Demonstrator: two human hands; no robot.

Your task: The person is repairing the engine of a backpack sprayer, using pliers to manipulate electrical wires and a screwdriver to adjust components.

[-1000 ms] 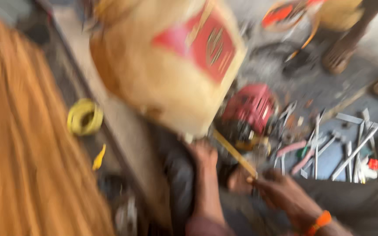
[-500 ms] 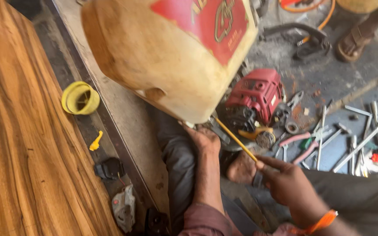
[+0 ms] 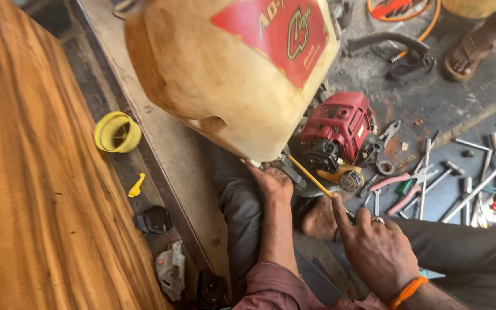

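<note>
The view has steadied and drawn in since a second ago: the blur is gone, and the cream plastic tank (image 3: 231, 74) with its red label now fills the top of the frame, closer than before. The left hand (image 3: 271, 179) stays under the tank's lower edge, fingers curled up against it as if propping it. The right hand (image 3: 374, 247) keeps pinching the yellow-handled screwdriver (image 3: 311, 178), forefinger laid along the shaft; the tool now angles up towards the tank's underside, just right of the left hand. So the work looks to have settled on the tank's base.

The tank is grimy, stained brown along its rim, with a dent low on its face. Beyond the right hand sits a red small engine (image 3: 340, 129); further right, spanners and pliers (image 3: 431, 183) lie scattered on the floor. Well left of the hands rests a yellow cap (image 3: 117, 132).
</note>
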